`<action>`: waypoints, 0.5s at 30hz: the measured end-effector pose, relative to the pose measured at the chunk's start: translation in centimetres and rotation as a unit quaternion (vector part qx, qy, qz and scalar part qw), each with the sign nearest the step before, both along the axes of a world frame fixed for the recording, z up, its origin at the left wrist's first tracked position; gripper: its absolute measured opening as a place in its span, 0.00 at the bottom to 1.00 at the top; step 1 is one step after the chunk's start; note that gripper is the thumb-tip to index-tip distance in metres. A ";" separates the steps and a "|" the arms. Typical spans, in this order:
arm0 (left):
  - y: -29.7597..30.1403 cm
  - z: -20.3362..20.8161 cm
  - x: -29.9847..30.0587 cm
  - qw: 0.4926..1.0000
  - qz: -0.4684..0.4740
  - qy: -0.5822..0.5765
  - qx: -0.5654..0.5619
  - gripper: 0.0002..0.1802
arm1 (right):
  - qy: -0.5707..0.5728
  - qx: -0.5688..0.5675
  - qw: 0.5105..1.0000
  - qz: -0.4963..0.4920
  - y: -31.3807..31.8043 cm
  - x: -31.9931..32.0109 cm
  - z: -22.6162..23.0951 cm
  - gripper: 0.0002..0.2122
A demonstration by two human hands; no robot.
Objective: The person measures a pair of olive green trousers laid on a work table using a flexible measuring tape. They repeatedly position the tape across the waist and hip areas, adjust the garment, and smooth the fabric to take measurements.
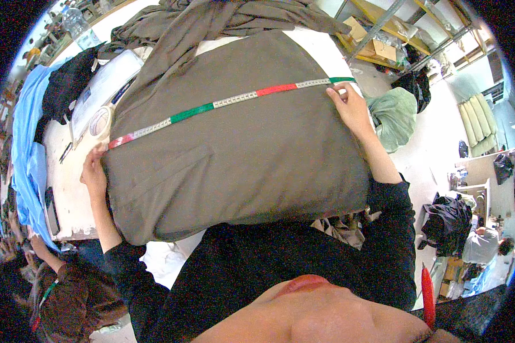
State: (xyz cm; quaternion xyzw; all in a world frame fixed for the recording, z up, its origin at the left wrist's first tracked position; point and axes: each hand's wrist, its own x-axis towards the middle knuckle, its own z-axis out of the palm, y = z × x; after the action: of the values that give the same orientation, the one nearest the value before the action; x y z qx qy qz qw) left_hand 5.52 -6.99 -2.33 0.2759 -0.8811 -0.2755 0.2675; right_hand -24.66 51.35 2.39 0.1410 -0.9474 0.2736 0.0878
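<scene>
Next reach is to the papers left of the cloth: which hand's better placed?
Left hand, I'd say: it's at the left end of the tape measure, nearer the papers. The right hand is across the brown cloth, at the tape measure's far end.

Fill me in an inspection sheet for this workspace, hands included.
Surface: white table, largely covered by cloth.
Things in hand: long, flat measuring tape in red, green and white sections, laid across a broad brown cloth.
Clutter: translucent ring-shaped roll left of the brown cloth; light blue cloth at the table's left edge.
Hands: left hand at the tape's left end, right hand at its right part; how firmly either grips is unclear.
Cables: nothing seen.
Surroundings: metal-and-wood shelving rack at upper right; person in brown at lower left.
</scene>
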 end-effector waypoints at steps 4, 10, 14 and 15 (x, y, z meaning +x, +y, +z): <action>1.0 2.1 2.7 0.999 0.016 -0.022 -0.030 0.20 | -0.047 0.017 0.998 -0.034 1.1 2.0 0.7 0.24; 4.5 1.7 6.7 0.991 0.064 -0.121 -0.002 0.20 | -0.065 0.006 0.998 0.003 2.6 2.3 0.1 0.19; 4.8 0.1 7.0 0.990 0.112 -0.039 0.082 0.19 | -0.089 -0.006 0.996 0.006 3.1 1.8 0.0 0.16; 4.6 -0.2 7.0 0.990 0.111 -0.031 0.076 0.18 | -0.088 0.002 0.996 0.002 3.1 1.8 0.0 0.16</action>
State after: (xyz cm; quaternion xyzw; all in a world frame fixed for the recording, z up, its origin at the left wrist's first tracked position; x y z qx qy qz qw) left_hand 12.52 -2.38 -2.49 0.4002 -0.8293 -0.3013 0.2476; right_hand -22.85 54.49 2.42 0.1181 -0.9516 0.2836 0.0038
